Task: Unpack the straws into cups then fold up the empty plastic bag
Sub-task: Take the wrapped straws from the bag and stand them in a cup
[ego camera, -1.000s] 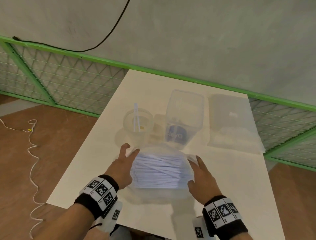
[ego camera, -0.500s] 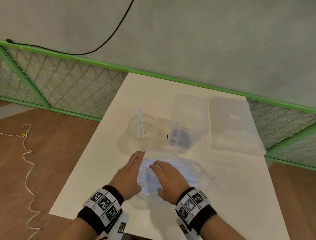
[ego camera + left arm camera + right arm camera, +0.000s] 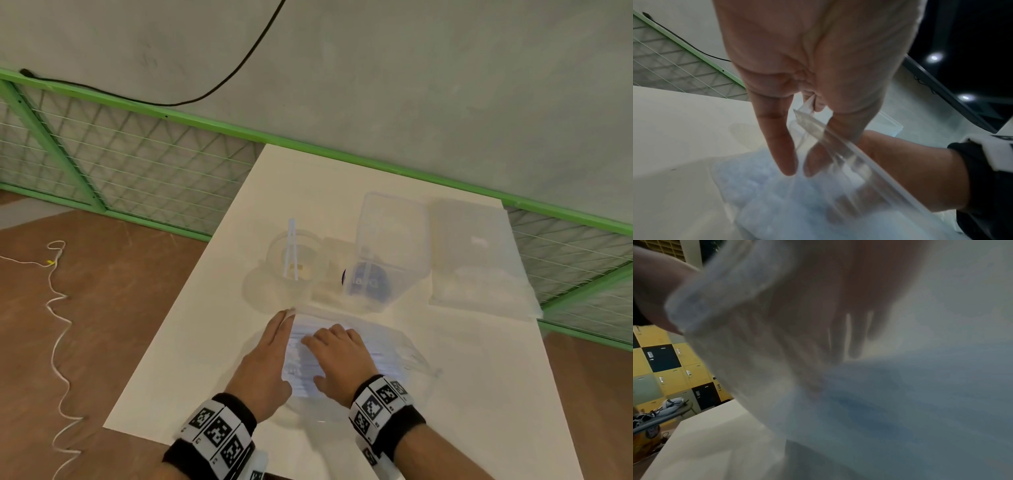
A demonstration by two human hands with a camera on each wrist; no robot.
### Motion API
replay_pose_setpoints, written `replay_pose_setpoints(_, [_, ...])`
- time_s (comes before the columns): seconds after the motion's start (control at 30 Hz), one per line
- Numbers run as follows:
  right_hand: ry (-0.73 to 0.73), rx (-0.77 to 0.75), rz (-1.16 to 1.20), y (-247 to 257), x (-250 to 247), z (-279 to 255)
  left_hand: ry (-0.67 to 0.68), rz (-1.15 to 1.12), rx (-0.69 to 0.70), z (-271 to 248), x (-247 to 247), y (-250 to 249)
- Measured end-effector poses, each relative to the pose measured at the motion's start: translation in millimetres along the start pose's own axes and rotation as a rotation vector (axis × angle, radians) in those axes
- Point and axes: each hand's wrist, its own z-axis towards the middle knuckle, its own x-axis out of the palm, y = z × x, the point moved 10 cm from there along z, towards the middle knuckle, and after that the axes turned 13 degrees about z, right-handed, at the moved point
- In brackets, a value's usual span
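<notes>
My right hand [image 3: 337, 356] has crossed over from the right end of the plastic bag [image 3: 394, 346] to its left end, where the mouth is, and now lies on top of the straws [image 3: 301, 363] with the fingers reaching in toward my left hand [image 3: 265, 363]. That hand has hardly moved — it sits at the bag's left edge, fingers long and nearly straight. In the left wrist view my thumb and a fingertip pinch the clear sealing strip of the bag and lift it, while the other fingers [image 3: 777, 142] hang down straight. The right wrist view is too smeared to settle it; through the film I see fingers spread over the bundle, but I cannot tell whether they have closed on any straws.

I read this as the change from steadying the bag at both ends to reaching into it — the mouth is held up and the next handful is about to come out.

The bag lies on the near half of the table [image 3: 191, 342], still well filled with white straws. Beyond it stand a round clear cup [image 3: 294, 260] with 2 straws in it, and to its right a taller clear container [image 3: 390, 246]. So most of the unpacking is ahead of me, and the folding is far off.
</notes>
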Motion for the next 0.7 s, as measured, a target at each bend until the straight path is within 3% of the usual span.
replay_pose_setpoints(0.4, [-0.107, 0.006, 0.034, 2, -3, -5, 0.001, 0.023, 0.004, 0, -3, 1])
replay_pose_setpoints(0.7, [-0.010, 0.083, 0.008, 1, 9, -4, 0.026, 0.012, -0.020, -2, 1, 2])
